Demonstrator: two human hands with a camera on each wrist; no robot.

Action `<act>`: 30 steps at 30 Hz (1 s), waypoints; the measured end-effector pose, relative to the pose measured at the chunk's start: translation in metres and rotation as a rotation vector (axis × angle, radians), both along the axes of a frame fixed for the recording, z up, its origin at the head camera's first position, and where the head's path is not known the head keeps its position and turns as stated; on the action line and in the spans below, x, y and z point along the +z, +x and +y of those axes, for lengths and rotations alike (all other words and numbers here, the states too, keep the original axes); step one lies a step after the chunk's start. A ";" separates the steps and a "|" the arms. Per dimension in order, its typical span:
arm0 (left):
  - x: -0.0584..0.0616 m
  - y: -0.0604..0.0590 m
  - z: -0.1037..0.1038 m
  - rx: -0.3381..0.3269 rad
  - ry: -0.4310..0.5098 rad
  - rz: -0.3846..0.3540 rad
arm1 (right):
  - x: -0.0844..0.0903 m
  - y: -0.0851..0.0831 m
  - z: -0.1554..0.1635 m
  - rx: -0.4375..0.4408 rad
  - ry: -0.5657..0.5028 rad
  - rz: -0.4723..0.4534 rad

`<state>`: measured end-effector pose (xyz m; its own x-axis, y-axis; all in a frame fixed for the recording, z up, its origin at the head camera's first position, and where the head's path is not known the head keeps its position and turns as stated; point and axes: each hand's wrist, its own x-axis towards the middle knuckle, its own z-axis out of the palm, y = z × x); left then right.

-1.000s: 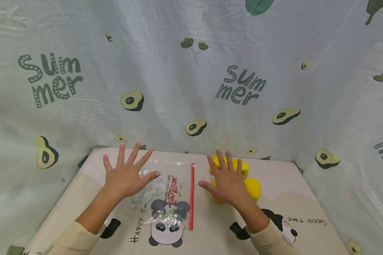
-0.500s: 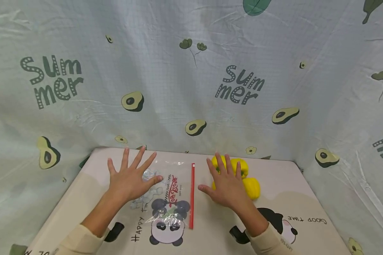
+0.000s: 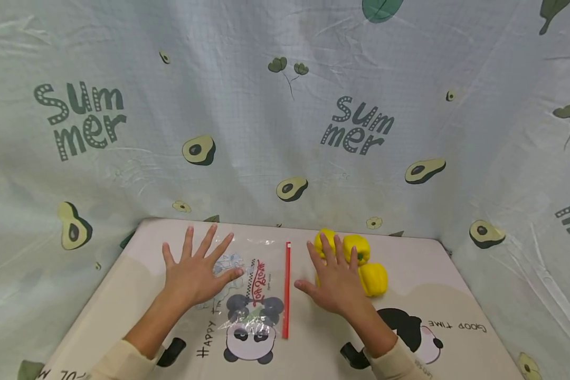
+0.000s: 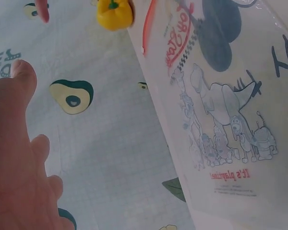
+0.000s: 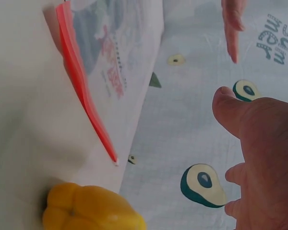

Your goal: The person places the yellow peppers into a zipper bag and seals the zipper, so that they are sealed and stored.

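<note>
My left hand point(image 3: 192, 277) is held with its fingers spread, over the left part of a clear plastic zip bag point(image 3: 271, 264) with printed cartoon figures. A red zip strip point(image 3: 286, 290) runs along the bag's right edge. My right hand point(image 3: 334, 285), also spread, is in front of several yellow bell peppers and partly hides them. One pepper point(image 3: 373, 279) shows beside that hand, and another point(image 3: 356, 249) lies behind the fingers. Neither hand holds anything. In the right wrist view a pepper point(image 5: 91, 208) lies below the red strip point(image 5: 86, 103).
The light table point(image 3: 427, 264) carries printed words, a panda point(image 3: 249, 343) and a black-and-white animal figure point(image 3: 404, 327). A pale curtain point(image 3: 247, 105) with avocado prints hangs behind it and along the sides. Two black curved shapes point(image 3: 172, 352) lie near the forearms.
Both hands have drawn slightly lower in the head view, and the left has also shifted a little right. More of the peppers shows behind the right fingers. The bag has stayed put.
</note>
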<state>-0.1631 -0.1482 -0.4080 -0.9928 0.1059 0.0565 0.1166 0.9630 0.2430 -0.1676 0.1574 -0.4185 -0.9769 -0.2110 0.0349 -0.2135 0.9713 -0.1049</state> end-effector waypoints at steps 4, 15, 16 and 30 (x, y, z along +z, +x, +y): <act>-0.004 0.001 0.001 -0.002 0.004 0.002 | -0.006 0.000 -0.002 -0.002 0.002 -0.030; -0.014 0.005 0.005 -0.015 0.015 0.011 | -0.016 0.005 0.000 -0.012 -0.009 -0.034; -0.015 0.005 0.006 -0.013 0.018 0.013 | -0.016 0.005 0.001 -0.012 -0.013 -0.031; -0.032 0.005 0.014 -0.007 0.010 0.010 | -0.033 0.010 0.004 -0.025 -0.022 -0.027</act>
